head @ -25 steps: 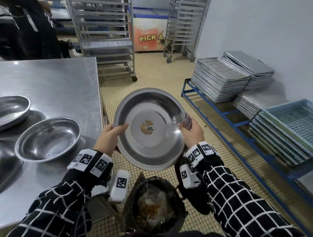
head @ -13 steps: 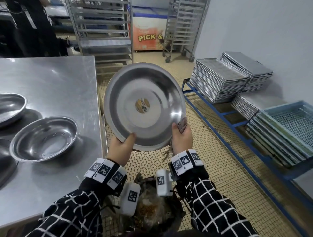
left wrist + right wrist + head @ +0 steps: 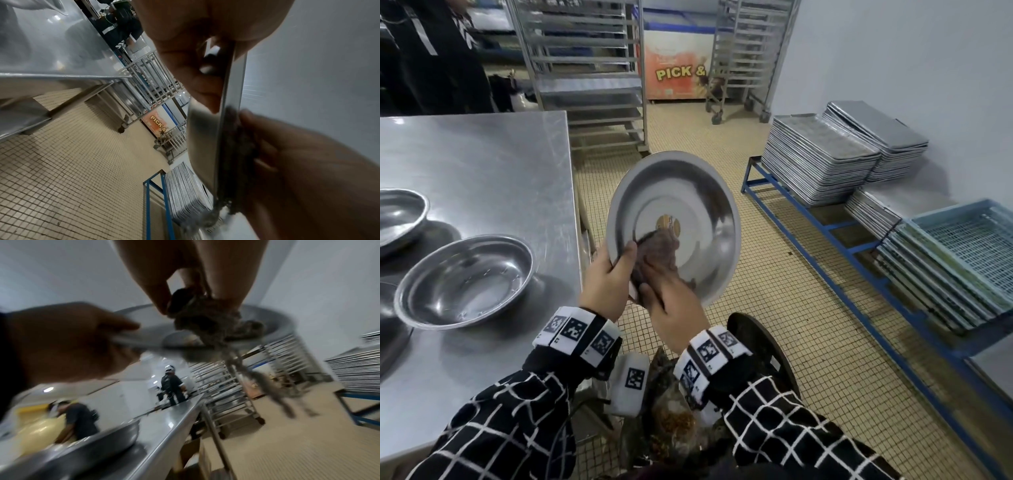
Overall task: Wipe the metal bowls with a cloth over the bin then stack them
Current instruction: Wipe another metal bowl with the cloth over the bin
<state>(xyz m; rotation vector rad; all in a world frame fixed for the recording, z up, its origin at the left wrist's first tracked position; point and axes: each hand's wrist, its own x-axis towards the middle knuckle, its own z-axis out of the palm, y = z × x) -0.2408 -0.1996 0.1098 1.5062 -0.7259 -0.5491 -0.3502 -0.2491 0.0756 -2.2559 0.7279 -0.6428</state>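
Note:
A round metal bowl [image 3: 688,212] with a small sticker at its centre stands tilted almost upright above the bin [image 3: 763,346]. My left hand [image 3: 609,274] grips its lower left rim, thumb inside. My right hand [image 3: 671,301] presses a brownish-grey cloth [image 3: 657,253] against the inside of the bowl, close to the left thumb. In the right wrist view the cloth [image 3: 218,324] is bunched in my fingers and a frayed end hangs below the bowl [image 3: 267,324]. In the left wrist view the bowl's rim [image 3: 228,113] shows edge-on. Two more metal bowls [image 3: 462,281] [image 3: 397,219] lie on the steel table.
The steel table [image 3: 482,178] stands at the left. Blue floor racks with stacked metal trays [image 3: 818,164] and light blue crates [image 3: 962,260] line the right wall. Wheeled tray racks [image 3: 585,68] stand at the back, and a person in dark clothes [image 3: 438,54] is behind the table.
The bowl has come down and tipped to face right. My right hand let go of the rim and moved the cloth inside the bowl. The left hand kept hold of the rim.

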